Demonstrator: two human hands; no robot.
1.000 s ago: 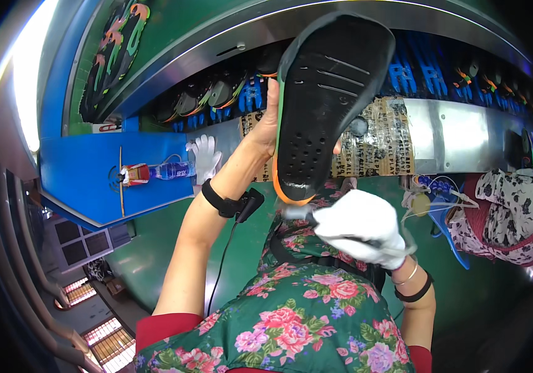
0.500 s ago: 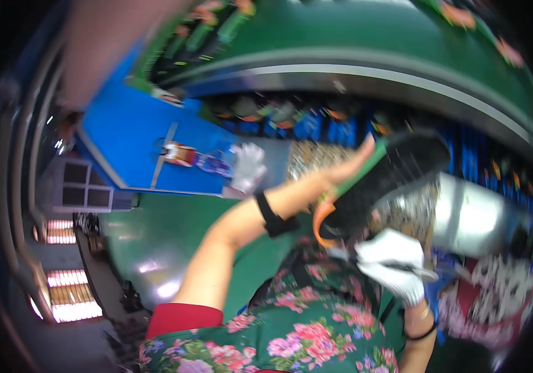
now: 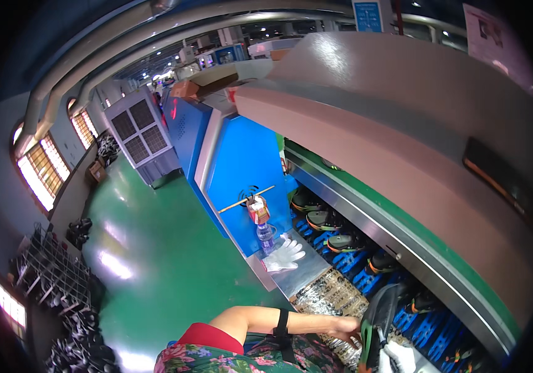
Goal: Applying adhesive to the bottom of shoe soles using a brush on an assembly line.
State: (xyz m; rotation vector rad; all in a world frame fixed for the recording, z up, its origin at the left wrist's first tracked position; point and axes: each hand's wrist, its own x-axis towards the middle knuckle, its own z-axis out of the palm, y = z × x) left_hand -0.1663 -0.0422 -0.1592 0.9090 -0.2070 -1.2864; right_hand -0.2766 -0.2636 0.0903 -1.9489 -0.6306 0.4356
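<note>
A dark shoe (image 3: 377,316) with a green and orange sole edge is held up near the lower right. My bare left hand (image 3: 346,328) grips it from the left side, a black band round the forearm. My right hand (image 3: 398,357), in a white knit glove, is closed beside the shoe, cut off by the lower edge. It holds a thin, dark-handled tool (image 3: 381,336) whose tip lies against or close to the shoe; I cannot tell which.
Several similar shoes (image 3: 342,242) sit on blue racks under the conveyor's metal edge (image 3: 366,230). A tape-covered ledge (image 3: 328,292) holds a white glove (image 3: 285,256) and a plastic bottle (image 3: 266,236). An air cooler (image 3: 141,133) stands on the green floor (image 3: 173,248).
The view has swung up and left, so the hands and shoe now appear lower. The shoe has turned from slanting flat to more upright. Both hands keep their hold.
</note>
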